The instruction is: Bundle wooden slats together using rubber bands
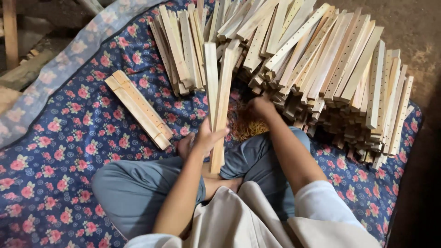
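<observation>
Left hand wrapped around a few long wooden slats, held together and pointing away from the body, lower ends near the crossed legs. Right hand reaching forward to the base of the big slat pile; fingers hidden against the wood, can't tell the grip. Yellow-orange rubber bands heaped just under the right hand. Small bundled slat stack lies apart to the left. Everything sits on a blue floral cloth on the floor. Pile slats have rows of drilled holes.
</observation>
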